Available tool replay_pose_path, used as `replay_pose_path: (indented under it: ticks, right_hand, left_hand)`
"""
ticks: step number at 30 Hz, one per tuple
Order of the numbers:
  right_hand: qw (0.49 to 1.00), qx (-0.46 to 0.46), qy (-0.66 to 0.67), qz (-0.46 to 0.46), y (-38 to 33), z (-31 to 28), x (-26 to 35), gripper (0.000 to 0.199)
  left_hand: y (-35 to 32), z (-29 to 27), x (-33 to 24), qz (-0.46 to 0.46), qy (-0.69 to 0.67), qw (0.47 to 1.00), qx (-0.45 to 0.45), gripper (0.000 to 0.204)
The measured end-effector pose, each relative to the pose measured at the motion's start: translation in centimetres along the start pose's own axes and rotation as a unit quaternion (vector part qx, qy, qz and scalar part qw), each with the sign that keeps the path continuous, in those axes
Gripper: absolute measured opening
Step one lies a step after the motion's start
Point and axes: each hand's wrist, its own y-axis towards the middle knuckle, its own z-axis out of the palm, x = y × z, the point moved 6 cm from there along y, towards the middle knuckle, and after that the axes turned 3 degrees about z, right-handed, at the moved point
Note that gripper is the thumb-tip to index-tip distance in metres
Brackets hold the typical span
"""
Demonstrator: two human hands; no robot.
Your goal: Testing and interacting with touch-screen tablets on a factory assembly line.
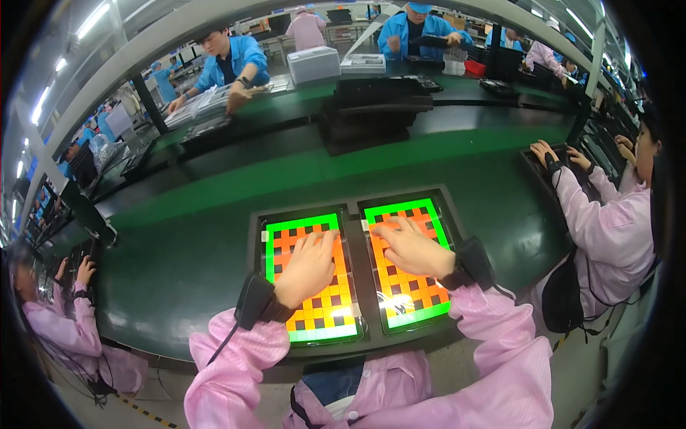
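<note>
Under my two hands lie two flat screens side by side on a dark tray (368, 286), each lit with a checkered pattern of orange, yellow and black squares inside a bright green border. My left hand (309, 266) rests palm down on the left screen (309, 314), fingers spread and laid flat across its upper middle, gripping nothing. My right hand (409, 248) lies the same way on the right screen (418, 300), fingers fanned out toward the top left of the panel, open and flat, also with no hold on anything. Both wrists wear a dark strap, the left wrist strap (256, 302) with a cord trailing down from it, the right wrist strap (471, 263) just behind the hand. Pink sleeves cover both forearms.

The tray sits on a green conveyor belt (214, 236) that runs beyond my fingertips and off to both sides. Farther out past my hands stands a stack of black trays (375, 107), well apart from the screens. Off to my right, a person in a pink coat (614, 229) has both hands on a dark tray of their own. Off to my left, another person in pink (57, 322) works at the belt edge. Across the belt, a person in a blue coat (232, 61) leans over papers.
</note>
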Motion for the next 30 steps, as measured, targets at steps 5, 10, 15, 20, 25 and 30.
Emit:
replay_pose_path:
  ticks: [5, 10, 15, 20, 25, 30]
  right_hand:
    - [0.994, 0.099, -0.009, -0.037, -5.9, -1.4, 4.6, 0.045]
    - [0.990, 0.105, 0.005, -0.091, -11.3, -2.6, 9.0, 0.040]
    - [0.990, 0.126, 0.048, -0.036, -9.5, -3.7, 7.1, 0.045]
    - [0.989, -0.046, 0.121, 0.066, -2.6, -4.6, -0.6, 0.040]
    - [0.990, -0.105, 0.040, 0.087, -0.4, -1.1, -1.8, 0.042]
    - [0.994, -0.078, 0.053, 0.058, -0.1, -0.2, -1.0, 0.044]
  left_hand:
    - [-5.0, -0.3, -5.0, 0.049, -0.015, 0.998, 0.034, 0.053]
    - [-10.3, -0.8, -9.0, 0.088, -0.086, 0.990, 0.065, 0.060]
    - [-8.4, -3.4, -7.0, 0.034, -0.097, 0.995, 0.015, 0.051]
    - [-1.3, -5.6, -0.9, -0.016, -0.070, 0.984, -0.162, 0.043]
    - [-0.3, -1.3, 1.6, -0.054, 0.005, 0.983, -0.177, 0.044]
    - [-0.2, -0.5, 1.3, -0.016, -0.027, 0.990, -0.137, 0.045]
